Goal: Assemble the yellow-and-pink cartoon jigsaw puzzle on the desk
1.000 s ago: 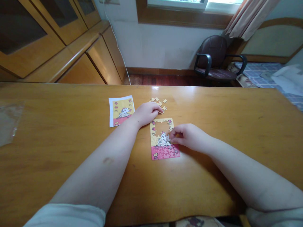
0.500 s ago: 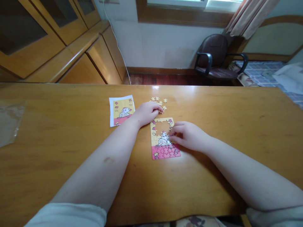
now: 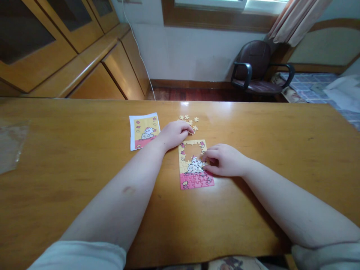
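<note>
A jigsaw puzzle (image 3: 194, 182), pink below and yellow above with white cartoon animals, lies on the table with a gap in its upper middle. Over its right edge is my right hand (image 3: 222, 160), fingers curved, thumb and forefinger apart; nothing shows between them. My left hand (image 3: 176, 134) rests just above the puzzle's top left corner. Its fingers are bent together, tips down at the loose puzzle pieces (image 3: 190, 122); whatever they hold is hidden. Left of that hand lies a printed reference picture (image 3: 144, 127), its lower right partly covered by my forearm.
The wooden table (image 3: 242, 210) spans the view. A clear plastic bag (image 3: 12, 146) lies at its left end. Beyond the far edge are wooden cabinets (image 3: 92, 82), a dark office chair (image 3: 255, 67) and a bed (image 3: 317, 86) with a checked cover.
My right hand has shifted slightly right, and its thumb and forefinger have spread apart over the puzzle's edge. My left hand stays by the loose pieces.
</note>
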Tool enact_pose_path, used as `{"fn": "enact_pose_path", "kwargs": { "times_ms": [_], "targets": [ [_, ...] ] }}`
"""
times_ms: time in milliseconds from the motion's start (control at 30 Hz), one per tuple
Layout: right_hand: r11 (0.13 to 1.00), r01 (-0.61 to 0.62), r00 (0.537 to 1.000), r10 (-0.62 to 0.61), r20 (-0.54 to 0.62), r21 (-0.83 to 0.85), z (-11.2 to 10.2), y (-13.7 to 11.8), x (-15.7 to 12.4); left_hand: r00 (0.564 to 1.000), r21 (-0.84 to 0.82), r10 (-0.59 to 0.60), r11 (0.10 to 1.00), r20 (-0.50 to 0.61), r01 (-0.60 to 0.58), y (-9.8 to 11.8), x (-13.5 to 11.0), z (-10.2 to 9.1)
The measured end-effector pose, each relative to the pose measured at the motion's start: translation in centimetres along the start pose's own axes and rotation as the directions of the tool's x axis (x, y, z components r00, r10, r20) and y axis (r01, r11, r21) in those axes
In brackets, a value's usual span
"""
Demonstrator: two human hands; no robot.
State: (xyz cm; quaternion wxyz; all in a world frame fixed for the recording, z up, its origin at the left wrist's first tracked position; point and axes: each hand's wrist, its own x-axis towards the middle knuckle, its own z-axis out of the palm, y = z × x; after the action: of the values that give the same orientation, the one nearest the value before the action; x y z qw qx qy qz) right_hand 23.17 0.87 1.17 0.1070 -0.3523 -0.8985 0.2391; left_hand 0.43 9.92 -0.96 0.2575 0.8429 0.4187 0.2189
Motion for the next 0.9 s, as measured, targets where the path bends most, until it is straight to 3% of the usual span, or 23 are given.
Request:
{"fn": "enact_pose_path", "kwargs": {
  "times_ms": [900],
  "targets": [
    [0.984,-0.166,0.985,0.162,-0.061,-0.064,0.88,-0.06,0.32,1.0,0.001,-0.001,1.0,0.003,0.001,0.06,0.01,-0.03]
  ]
}}
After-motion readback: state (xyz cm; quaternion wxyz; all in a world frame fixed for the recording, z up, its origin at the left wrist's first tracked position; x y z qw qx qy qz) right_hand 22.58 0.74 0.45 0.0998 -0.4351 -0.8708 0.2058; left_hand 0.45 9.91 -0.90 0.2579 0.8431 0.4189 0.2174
